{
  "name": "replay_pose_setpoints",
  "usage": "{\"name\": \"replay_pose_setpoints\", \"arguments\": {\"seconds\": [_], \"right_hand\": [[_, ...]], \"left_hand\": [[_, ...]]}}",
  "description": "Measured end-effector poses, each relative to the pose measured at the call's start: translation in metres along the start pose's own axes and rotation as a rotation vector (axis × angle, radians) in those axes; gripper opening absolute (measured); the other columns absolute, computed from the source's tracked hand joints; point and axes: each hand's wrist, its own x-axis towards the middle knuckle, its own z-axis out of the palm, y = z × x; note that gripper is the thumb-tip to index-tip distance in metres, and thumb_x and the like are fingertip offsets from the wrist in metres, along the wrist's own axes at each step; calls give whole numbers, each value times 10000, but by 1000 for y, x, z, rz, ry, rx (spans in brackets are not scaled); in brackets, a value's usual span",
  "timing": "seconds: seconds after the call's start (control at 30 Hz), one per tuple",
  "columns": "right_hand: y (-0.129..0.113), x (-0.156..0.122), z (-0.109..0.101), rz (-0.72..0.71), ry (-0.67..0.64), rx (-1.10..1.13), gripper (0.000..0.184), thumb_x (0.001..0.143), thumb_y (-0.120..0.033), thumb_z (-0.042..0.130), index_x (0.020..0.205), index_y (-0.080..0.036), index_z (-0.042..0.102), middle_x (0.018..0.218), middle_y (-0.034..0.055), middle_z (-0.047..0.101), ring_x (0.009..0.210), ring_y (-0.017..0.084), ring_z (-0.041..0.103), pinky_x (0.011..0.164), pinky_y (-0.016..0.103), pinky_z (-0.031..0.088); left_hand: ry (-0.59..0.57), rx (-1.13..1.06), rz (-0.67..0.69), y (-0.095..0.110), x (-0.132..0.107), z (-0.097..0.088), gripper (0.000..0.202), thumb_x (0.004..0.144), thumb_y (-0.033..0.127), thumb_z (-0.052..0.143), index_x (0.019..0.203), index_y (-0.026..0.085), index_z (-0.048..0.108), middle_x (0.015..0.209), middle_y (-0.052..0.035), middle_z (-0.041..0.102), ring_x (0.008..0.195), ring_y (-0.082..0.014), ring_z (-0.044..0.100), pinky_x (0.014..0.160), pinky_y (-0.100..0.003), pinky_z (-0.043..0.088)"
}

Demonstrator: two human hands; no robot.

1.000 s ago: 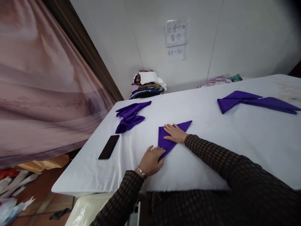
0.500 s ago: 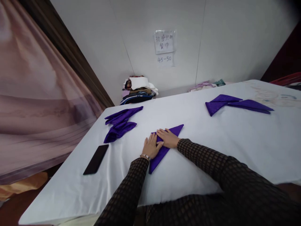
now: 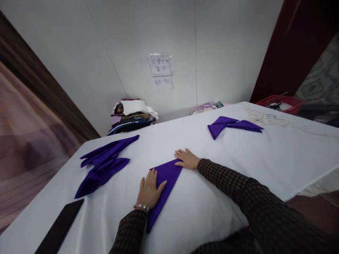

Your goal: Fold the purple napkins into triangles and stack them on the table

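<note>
A purple cloth napkin (image 3: 167,176) lies flat in a folded triangle on the white tablecloth. My left hand (image 3: 149,190) rests open on its left part, fingers outstretched and thumb apart. At the upper right corner of the triangle, my right hand (image 3: 187,159) lies flat and open, covering that tip. Two more purple pieces sit to the left, one loosely folded napkin (image 3: 111,150) above a rumpled one (image 3: 102,174). On the far right of the table are other folded purple napkins (image 3: 221,125).
A black phone-like slab (image 3: 60,225) lies at the table's left front. Behind the table stands a stack of folded clothes (image 3: 135,114), with further cloths (image 3: 203,108) to its right. A handwritten sign (image 3: 161,70) hangs on the wall; a red basket (image 3: 291,102) stands beyond the right edge.
My hands have moved apart: the right has slid out to the triangle's upper right tip, the left stays on its left part. The camera view has shifted to the right.
</note>
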Motion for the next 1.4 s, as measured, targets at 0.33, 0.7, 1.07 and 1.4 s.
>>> {"name": "replay_pose_setpoints", "arguments": {"seconds": [0.33, 0.7, 1.07, 1.4], "right_hand": [[25, -10, -13, 264, 72, -46, 661, 905, -589, 239, 1413, -174, 315, 1492, 130, 244, 1377, 271, 164, 1077, 540, 93], [-94, -68, 13, -498, 48, -6, 421, 901, -232, 381, 1307, -176, 474, 1336, 95, 504, 1324, 209, 300, 1100, 475, 66], [-139, -61, 32, -673, 159, -124, 358, 935, -181, 346, 1259, -201, 496, 1252, 92, 562, 1157, 206, 460, 989, 457, 265], [-163, -40, 41, -527, 249, -197, 213, 914, -197, 420, 1056, -170, 576, 891, 56, 629, 774, 190, 513, 677, 343, 367]], "left_hand": [[7, -21, 9, -3, 1, 0, 672, 870, 551, 336, 1373, 106, 355, 1467, -147, 295, 1372, -260, 231, 1100, -511, 194], [8, -39, 38, 1, 4, -20, 507, 902, 467, 342, 1271, 151, 486, 1400, -117, 435, 1305, -233, 365, 1057, -415, 296], [-31, -67, 81, -10, 21, -37, 357, 876, 240, 353, 1142, 235, 591, 1269, -22, 561, 1171, -186, 483, 995, -342, 379], [-48, -104, 105, -27, 32, -35, 404, 843, 219, 334, 1108, 224, 638, 1256, -27, 575, 1153, -191, 514, 999, -334, 394]]}}
